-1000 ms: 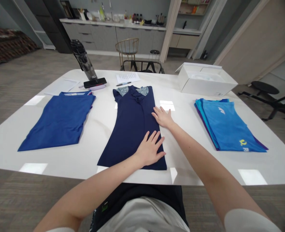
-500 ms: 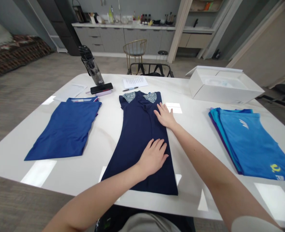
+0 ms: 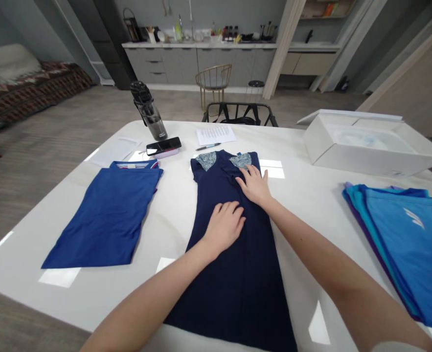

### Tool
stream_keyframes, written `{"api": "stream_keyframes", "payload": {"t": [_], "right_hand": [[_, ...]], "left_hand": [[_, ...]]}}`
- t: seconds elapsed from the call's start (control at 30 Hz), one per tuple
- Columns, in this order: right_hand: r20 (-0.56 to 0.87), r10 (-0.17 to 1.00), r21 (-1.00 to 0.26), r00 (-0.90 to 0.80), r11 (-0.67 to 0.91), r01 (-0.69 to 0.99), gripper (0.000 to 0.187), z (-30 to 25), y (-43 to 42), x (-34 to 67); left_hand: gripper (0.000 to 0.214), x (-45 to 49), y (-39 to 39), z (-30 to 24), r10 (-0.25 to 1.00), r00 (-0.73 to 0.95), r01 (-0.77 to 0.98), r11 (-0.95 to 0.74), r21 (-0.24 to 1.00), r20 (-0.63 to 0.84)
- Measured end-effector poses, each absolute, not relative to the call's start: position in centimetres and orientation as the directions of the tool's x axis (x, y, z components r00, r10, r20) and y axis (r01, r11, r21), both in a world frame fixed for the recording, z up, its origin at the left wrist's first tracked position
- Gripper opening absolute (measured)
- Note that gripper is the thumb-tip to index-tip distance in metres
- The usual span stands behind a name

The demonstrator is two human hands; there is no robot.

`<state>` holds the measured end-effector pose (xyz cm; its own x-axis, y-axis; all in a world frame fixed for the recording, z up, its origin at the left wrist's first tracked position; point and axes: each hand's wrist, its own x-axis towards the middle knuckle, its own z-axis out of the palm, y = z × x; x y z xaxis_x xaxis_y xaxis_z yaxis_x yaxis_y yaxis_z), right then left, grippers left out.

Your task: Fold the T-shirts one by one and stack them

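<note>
A navy shirt (image 3: 234, 274) with patterned collar patches lies folded lengthwise in the middle of the white table (image 3: 175, 195). My left hand (image 3: 225, 227) rests flat on the shirt's middle, fingers spread and open. My right hand (image 3: 255, 186) lies flat higher up, just below the collar, fingers also stretched out. Neither hand holds anything.
A royal-blue folded shirt (image 3: 109, 217) lies to the left, a stack of light-blue shirts (image 3: 402, 234) to the right. At the back stand a dark bottle (image 3: 149, 112), a phone (image 3: 163, 145), a paper with a pen (image 3: 216, 135), and an open white box (image 3: 370, 144). A black chair (image 3: 238, 112) is behind the table.
Both hands have slid up the navy shirt toward the collar and moved in from its right edge. The camera has moved closer and to the left.
</note>
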<state>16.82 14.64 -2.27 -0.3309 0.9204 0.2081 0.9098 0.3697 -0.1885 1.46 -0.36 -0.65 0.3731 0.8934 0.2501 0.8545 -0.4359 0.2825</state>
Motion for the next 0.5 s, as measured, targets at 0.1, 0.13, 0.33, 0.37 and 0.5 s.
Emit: {"api": "stream_keyframes", "payload": {"t": [0.1,0.13,0.33,0.37,0.5], "right_hand": [[0.287,0.887,-0.213,-0.362,0.427,0.879,0.050,-1.3,18.0,14.0],[0.286,0.875,-0.220,-0.391,0.457,0.862,0.047,-1.1,19.2,12.9],[0.161,0.868,-0.260,-0.470,0.497,0.828,0.042,-0.8,25.4,6.8],[0.143,0.872,-0.265,-0.467,0.489,0.831,0.042,-0.9,26.0,6.2],[0.105,0.861,-0.254,-0.497,0.506,0.824,0.046,-1.6,27.4,4.9]], "left_hand": [[0.031,-2.4,6.0,0.4,0.940,0.220,0.928,-0.284,0.242,0.259],[0.031,-3.8,8.2,0.6,0.952,0.160,0.948,-0.222,0.229,0.259],[0.037,-9.7,17.3,0.1,0.959,-0.214,0.961,0.173,0.218,0.183],[0.038,-10.3,18.0,-0.2,0.954,-0.255,0.951,0.218,0.219,0.155],[0.030,-11.9,18.9,-1.3,0.944,-0.327,0.907,0.299,0.298,0.050]]}}
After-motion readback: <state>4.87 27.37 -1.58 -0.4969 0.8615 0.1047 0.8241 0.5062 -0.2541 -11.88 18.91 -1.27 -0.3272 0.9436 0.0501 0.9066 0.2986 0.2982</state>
